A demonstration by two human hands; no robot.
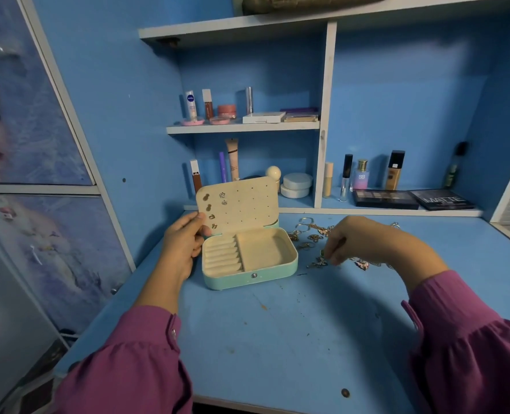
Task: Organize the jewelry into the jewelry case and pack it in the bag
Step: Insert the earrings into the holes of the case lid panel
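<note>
left hand (185, 239) grips lid edge of open mint-green jewelry case (249, 249), tabletop rear-centre | right hand (355, 240) fingers pinch small gold jewelry piece (317, 262) beside case | blue tabletop (277, 339)

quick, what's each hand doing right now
Left hand: holds the cream perforated lid of the open mint-green jewelry case.
Right hand: fingers pinch a small gold jewelry piece on the blue desk.

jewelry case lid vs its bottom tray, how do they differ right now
The lid stands upright, steadied by the left hand; the bottom tray lies flat on the desk. The lid's panel is flat, dotted with holes and holds several small earrings; the tray has ring rolls plus an open compartment, both empty. Both are lined in cream.
</note>
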